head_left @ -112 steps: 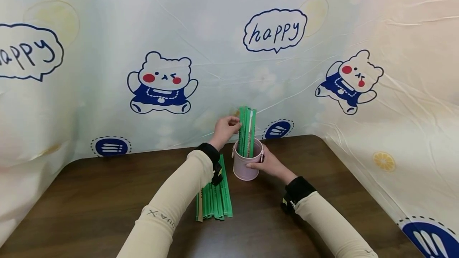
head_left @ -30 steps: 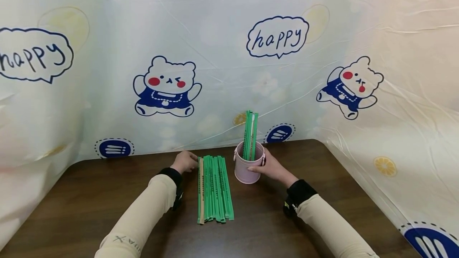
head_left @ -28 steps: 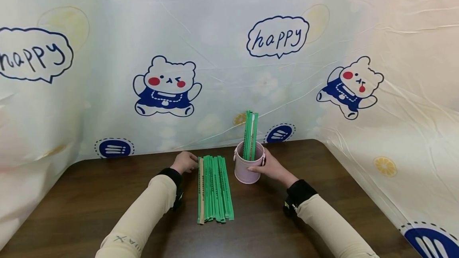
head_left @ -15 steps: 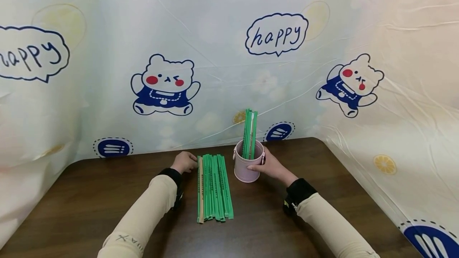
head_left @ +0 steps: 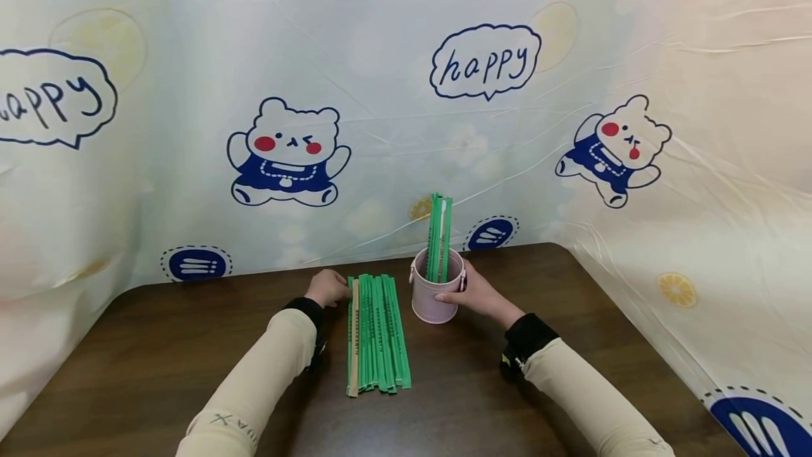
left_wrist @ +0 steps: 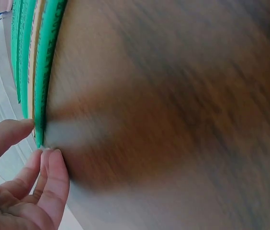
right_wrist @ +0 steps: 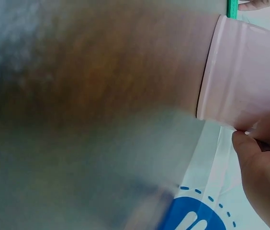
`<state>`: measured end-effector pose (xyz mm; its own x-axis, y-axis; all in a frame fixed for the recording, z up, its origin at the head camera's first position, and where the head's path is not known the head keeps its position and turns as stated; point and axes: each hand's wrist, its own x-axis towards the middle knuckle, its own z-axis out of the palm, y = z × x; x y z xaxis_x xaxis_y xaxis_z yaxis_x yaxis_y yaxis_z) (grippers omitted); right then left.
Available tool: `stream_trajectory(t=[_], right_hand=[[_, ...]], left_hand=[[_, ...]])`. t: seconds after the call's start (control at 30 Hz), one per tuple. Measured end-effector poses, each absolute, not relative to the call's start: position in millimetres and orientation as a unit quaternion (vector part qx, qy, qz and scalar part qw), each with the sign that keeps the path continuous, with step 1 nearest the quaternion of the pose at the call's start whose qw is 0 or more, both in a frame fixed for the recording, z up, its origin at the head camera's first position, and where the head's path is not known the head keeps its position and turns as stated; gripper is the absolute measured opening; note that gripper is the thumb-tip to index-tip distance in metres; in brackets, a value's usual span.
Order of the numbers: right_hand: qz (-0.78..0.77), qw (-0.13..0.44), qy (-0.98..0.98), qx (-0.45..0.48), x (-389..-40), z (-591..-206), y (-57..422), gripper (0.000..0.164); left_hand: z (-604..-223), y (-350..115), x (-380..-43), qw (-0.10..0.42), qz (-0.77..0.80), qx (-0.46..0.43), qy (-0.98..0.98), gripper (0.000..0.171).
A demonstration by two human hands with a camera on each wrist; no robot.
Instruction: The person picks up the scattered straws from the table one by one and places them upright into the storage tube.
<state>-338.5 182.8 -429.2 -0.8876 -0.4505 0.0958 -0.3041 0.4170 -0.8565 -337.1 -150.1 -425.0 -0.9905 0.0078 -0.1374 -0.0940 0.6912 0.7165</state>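
A flat row of long, slim green wrapped sticks [head_left: 383, 333] with dark print lies on the table, a brown one [head_left: 354, 351] near its left side. My left hand [head_left: 328, 288] is at the row's far left corner. In the left wrist view, its thumb [left_wrist: 17, 130] and fingertips pinch at the far end of the outermost green stick [left_wrist: 46, 72]. My right hand [head_left: 478, 289] grips the pink bucket [head_left: 434, 307] from the right, thumb across its front. Several green sticks [head_left: 439, 238] stand in the bucket, leaning on its back rim.
The dark wooden table [head_left: 209, 351] has rounded far corners. A pale cloth [head_left: 387, 76] printed with bears and lettering hangs right behind the table's far edge and along the sides. The bucket stands just right of the row of sticks.
Over the longer span, my left hand has left the sticks in the bucket and come down left to the row's far corner. There it stays nearly still. The right hand keeps its grip.
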Motion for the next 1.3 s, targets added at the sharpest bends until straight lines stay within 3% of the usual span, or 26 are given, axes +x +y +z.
stream_trajectory(t=[0.1,0.27,0.6,0.93,1.3], right_hand=[[-0.490,0.078,0.835,-0.237,-340,-429,183,0.095],[-0.501,0.085,0.822,-0.258,-344,-431,186,0.094],[-0.547,0.079,0.767,-0.326,-352,-444,182,0.094],[-0.549,0.087,0.786,-0.271,-344,-438,180,0.099],[-0.539,0.085,0.797,-0.258,-343,-434,176,0.099]], left_hand=[[-427,-147,-337,0.060,0.381,-0.028,0.922,0.015],[-430,-142,-339,0.056,0.366,-0.058,0.927,0.041],[-435,-144,-334,0.034,0.363,-0.096,0.926,0.034],[-429,-141,-337,0.040,0.344,-0.098,0.933,0.022],[-421,-139,-341,0.050,0.315,-0.094,0.943,0.032]])
